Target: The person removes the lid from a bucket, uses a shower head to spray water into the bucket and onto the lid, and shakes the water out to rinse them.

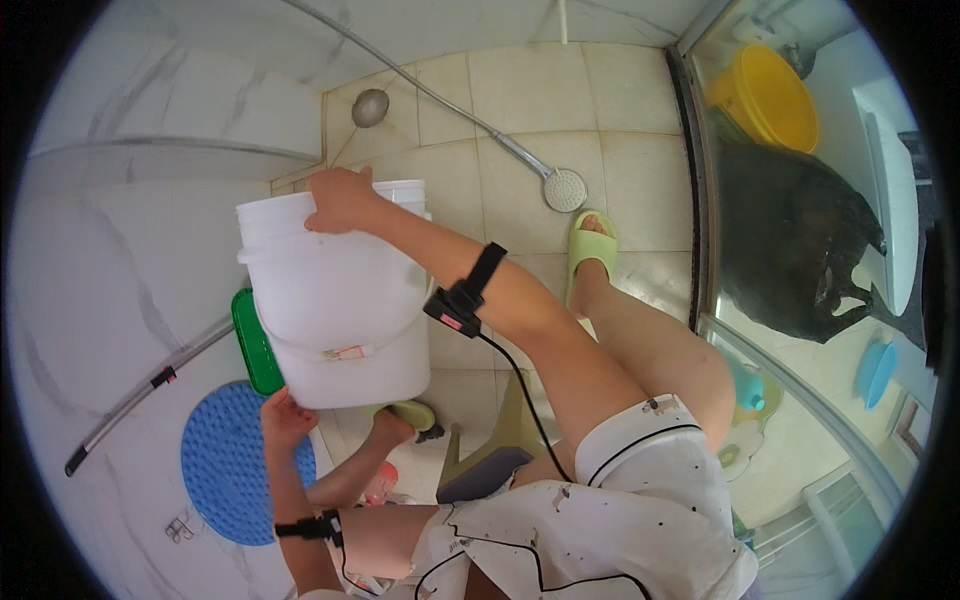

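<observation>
A large white plastic bucket (341,300) lies tipped in front of me, its rim towards the top of the view and its base towards me. At the rim, my right hand (341,201) grips the edge with the fingers folded over it. My left hand (287,421) is at the lower left corner of the base, its fingertips against the bottom edge. The bucket's thin handle hangs across its side, with a worn grip in the middle. Whatever is inside the bucket is hidden.
A handheld shower head (565,190) lies on the tiled floor, its hose running to the upper left. A metal drain cover (370,108) is near the corner. A green plastic tray (255,341), blue round mat (225,465) and pole (161,379) are left. A glass partition (810,382) stands right.
</observation>
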A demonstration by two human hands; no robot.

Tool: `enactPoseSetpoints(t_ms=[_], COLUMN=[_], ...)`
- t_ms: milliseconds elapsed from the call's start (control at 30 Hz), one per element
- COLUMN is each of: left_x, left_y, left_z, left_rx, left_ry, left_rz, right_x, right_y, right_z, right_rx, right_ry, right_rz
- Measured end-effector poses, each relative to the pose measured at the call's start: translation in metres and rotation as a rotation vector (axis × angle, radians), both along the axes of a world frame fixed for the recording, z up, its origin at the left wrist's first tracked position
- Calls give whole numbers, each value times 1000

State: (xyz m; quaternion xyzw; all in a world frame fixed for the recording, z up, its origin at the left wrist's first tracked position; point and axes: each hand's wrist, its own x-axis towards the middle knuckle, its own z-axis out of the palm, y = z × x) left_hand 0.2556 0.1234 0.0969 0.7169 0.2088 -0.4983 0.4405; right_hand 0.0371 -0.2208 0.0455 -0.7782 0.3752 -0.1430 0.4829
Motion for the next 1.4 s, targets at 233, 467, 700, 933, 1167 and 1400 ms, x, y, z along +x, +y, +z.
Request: enactPoseSetpoints(t_ms=[233, 467, 700, 933, 1167, 1400], left_x=[-35, -72, -84, -109, -125, -121], left_y=[-11, -88, -76, -48, -42, -41], left_z=[-54, 8, -49, -55, -78, -90], left_rx=[-37, -432, -207, -284, -231, -269], left_ry=[-5, -129, -212, -270, -417, -443], left_rz=[-23, -138, -419, -278, -328, -230], right_x=[-34, -48, -83, -143, -273, -283], right_y=[90, 134, 136, 7, -23, -7], right_z=[40, 7, -6, -42, -253, -270], right_rx=[-371, -882, -745, -461, -67, 219], right_ry=[-59, -126, -119, -584, 736, 845], right_rz=[-15, 61, 332, -696, -633, -629])
